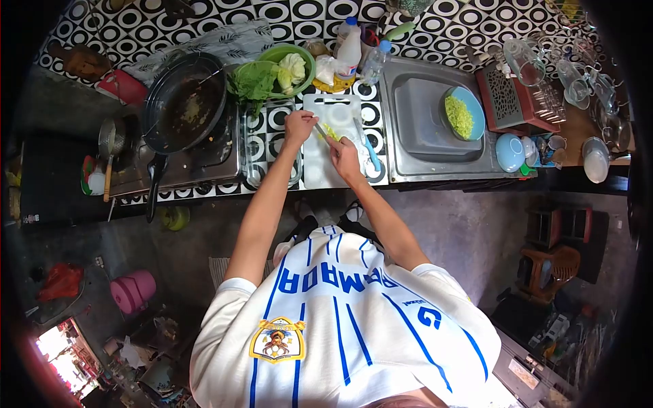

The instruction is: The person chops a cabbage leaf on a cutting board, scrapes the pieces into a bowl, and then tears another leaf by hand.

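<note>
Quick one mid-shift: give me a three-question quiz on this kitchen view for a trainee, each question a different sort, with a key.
1. Multiple choice: where does the pale cabbage sit?
A) in the sink
B) in the green bowl
C) in the light blue bowl
2. True or false: the frying pan stands to the left of the cutting board.
3. Short answer: which is nearer the blue-handled tool, the left hand or the right hand?

Key
1. B
2. True
3. The right hand
</note>
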Demonstrator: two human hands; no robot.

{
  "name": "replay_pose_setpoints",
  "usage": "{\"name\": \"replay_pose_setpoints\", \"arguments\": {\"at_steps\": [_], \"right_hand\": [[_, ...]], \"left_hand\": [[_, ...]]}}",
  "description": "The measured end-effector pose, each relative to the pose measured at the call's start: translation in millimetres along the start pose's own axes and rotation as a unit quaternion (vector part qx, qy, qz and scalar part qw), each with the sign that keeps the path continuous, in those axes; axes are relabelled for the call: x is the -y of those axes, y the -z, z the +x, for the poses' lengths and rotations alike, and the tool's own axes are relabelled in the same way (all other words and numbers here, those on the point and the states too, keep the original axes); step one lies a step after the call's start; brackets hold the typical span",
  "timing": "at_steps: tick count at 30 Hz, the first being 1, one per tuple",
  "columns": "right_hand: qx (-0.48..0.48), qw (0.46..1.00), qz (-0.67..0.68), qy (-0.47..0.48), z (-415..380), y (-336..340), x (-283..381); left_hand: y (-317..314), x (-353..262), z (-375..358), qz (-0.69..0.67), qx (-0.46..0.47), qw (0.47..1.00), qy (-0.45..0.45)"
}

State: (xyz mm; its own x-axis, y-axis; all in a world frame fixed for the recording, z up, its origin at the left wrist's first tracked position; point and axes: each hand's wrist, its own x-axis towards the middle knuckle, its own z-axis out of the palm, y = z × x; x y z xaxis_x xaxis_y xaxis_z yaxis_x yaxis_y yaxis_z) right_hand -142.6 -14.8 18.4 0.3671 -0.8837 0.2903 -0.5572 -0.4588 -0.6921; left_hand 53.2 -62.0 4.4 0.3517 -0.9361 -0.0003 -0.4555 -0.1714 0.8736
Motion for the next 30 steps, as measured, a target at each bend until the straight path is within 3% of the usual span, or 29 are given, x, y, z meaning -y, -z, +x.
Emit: {"name": "replay_pose_setpoints", "arguments": {"at_steps": [2,5,8,12,18,24,27,30], "right_hand": [[0.003,1.0,0.001,-0.004,-0.6,0.4,1.5],[0.014,0.999,-0.003,0.03,5.1,-5.0,0.4],[0.021,0.999,-0.015,0.025,11.7,-12.6,-0.7],[0.045,0.998,-0.036,-0.005,22.3,-13.9,1.4],[0.05,0.998,-0.024,0.0,25.7,-6.7,5.5],[0.015,1.0,0.004,-0.012,22.8,-5.6,7.1],[0.012,1.0,0.002,-0.018,20.4,-7.8,6.8],[0.012,1.0,0.003,-0.024,17.0,-11.4,7.1]], "left_hand": [[1.9,-14.1,-2.6,0.005,-0.011,1.0,0.018],[-20.7,27.0,3.9,0.0,-0.042,0.997,0.062],[-17.1,15.2,12.5,-0.127,-0.018,0.971,0.204],[-21.5,11.5,21.8,-0.204,-0.016,0.943,0.261],[-18.6,-1.3,24.7,-0.155,-0.013,0.966,0.207],[-15.7,6.9,27.6,-0.162,0.049,0.98,0.105],[-8.0,9.7,10.2,-0.071,0.06,0.995,0.025],[3.9,12.5,-16.1,0.101,0.086,0.985,-0.113]]}}
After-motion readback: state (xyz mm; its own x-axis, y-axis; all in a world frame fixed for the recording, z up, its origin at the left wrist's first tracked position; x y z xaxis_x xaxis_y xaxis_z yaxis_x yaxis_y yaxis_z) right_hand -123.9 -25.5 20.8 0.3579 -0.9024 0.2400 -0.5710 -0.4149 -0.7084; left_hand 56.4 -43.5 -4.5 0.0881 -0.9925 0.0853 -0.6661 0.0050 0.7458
